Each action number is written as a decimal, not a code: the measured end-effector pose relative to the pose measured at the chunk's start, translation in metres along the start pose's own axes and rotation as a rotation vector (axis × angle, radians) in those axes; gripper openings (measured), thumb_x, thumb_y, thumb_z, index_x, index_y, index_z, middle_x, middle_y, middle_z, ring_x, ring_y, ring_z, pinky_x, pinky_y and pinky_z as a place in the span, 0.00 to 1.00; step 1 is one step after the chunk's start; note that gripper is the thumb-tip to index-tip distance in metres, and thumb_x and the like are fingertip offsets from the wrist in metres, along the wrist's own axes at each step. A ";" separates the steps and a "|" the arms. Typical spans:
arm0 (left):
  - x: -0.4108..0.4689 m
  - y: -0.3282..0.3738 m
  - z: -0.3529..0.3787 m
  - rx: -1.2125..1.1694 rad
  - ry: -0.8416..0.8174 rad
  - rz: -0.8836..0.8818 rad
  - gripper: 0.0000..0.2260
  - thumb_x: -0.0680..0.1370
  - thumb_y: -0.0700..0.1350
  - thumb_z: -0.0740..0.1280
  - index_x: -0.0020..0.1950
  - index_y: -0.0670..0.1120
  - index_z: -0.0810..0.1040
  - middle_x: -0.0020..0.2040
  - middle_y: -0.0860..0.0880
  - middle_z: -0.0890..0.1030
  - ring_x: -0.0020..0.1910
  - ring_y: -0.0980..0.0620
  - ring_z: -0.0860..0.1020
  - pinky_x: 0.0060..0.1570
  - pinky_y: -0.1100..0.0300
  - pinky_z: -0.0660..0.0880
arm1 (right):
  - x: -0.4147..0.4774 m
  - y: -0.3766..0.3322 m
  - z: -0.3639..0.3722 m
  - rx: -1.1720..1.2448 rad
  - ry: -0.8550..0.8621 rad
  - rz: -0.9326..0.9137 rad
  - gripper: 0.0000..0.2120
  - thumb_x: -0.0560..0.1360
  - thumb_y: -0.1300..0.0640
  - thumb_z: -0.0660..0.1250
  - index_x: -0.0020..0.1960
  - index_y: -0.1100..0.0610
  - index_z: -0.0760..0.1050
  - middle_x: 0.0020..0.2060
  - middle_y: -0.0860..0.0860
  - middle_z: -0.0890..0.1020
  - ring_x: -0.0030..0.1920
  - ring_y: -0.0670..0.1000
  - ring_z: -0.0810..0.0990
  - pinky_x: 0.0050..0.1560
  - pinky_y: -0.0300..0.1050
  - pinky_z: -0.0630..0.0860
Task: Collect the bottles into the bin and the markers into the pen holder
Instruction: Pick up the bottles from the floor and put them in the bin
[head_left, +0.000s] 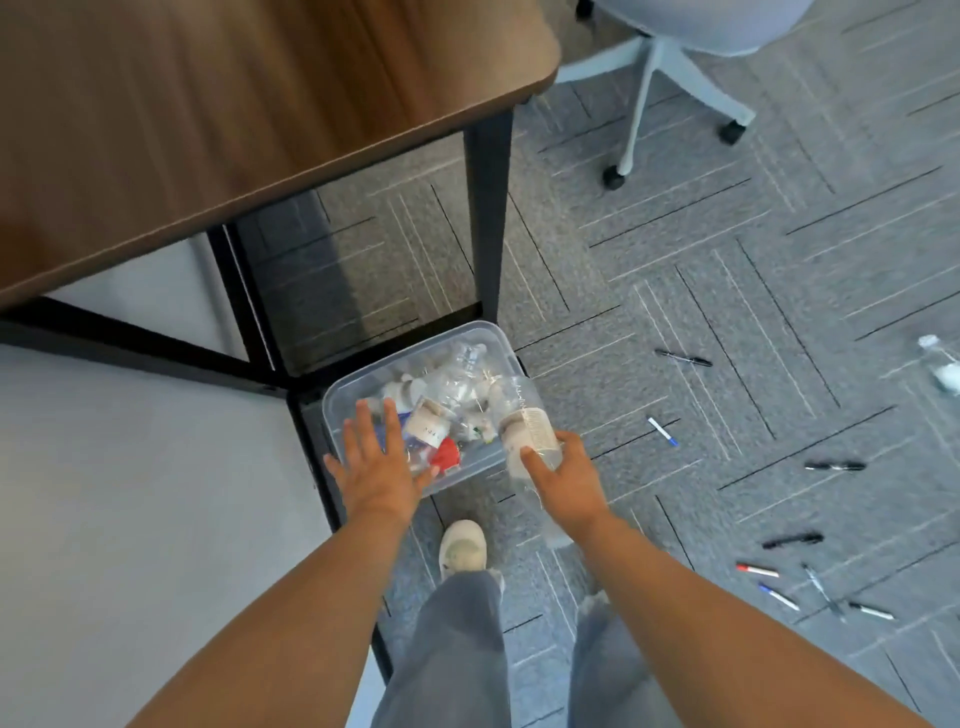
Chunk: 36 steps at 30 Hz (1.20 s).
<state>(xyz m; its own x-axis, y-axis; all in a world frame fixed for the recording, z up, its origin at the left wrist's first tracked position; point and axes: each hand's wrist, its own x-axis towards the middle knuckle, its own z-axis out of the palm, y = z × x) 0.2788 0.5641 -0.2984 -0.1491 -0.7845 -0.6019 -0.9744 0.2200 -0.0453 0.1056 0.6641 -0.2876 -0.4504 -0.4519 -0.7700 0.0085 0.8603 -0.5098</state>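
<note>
A clear plastic bin (358, 376) sits on the carpet by the table leg, with several empty bottles inside. My right hand (569, 478) grips a clear bottle (524, 415) with a pale label, held over the bin's right rim. My left hand (371, 457) hovers flat over the bin's near left corner, fingers spread, holding nothing. Several markers lie on the carpet to the right: a black one (683, 358), a white and blue one (662, 431), another black one (834, 466), and a cluster (810, 582) near the lower right. Another bottle (940, 364) lies at the right edge.
A brown wooden table (208, 119) with black legs (488, 208) stands over the bin's far side. A wheeled office chair (660, 78) is at the top right. My white shoe (462, 545) and legs are just below the bin. No pen holder is in view.
</note>
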 end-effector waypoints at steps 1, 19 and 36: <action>0.002 -0.007 0.000 -0.035 -0.006 -0.028 0.42 0.77 0.61 0.60 0.75 0.50 0.33 0.77 0.44 0.35 0.77 0.42 0.42 0.72 0.40 0.50 | 0.002 -0.003 0.003 -0.016 0.003 0.004 0.28 0.76 0.48 0.64 0.71 0.57 0.60 0.64 0.58 0.74 0.61 0.59 0.75 0.57 0.49 0.72; -0.003 -0.060 0.011 -0.262 -0.223 -0.001 0.22 0.79 0.48 0.60 0.72 0.47 0.64 0.71 0.45 0.64 0.68 0.44 0.66 0.63 0.50 0.71 | 0.005 -0.020 0.046 0.024 0.009 0.107 0.30 0.80 0.50 0.58 0.76 0.57 0.49 0.71 0.61 0.67 0.70 0.63 0.67 0.66 0.55 0.68; -0.043 0.063 -0.040 -0.162 -0.081 0.307 0.09 0.80 0.44 0.57 0.52 0.43 0.76 0.51 0.43 0.81 0.47 0.44 0.77 0.46 0.53 0.75 | -0.039 0.035 -0.046 0.079 0.050 0.089 0.11 0.79 0.54 0.60 0.57 0.58 0.74 0.44 0.53 0.79 0.38 0.51 0.76 0.38 0.40 0.71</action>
<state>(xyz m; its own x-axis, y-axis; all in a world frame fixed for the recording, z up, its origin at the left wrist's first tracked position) 0.2170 0.5886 -0.2435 -0.4314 -0.6460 -0.6297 -0.9013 0.3383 0.2704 0.0821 0.7222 -0.2578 -0.4889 -0.3606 -0.7943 0.1194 0.8743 -0.4704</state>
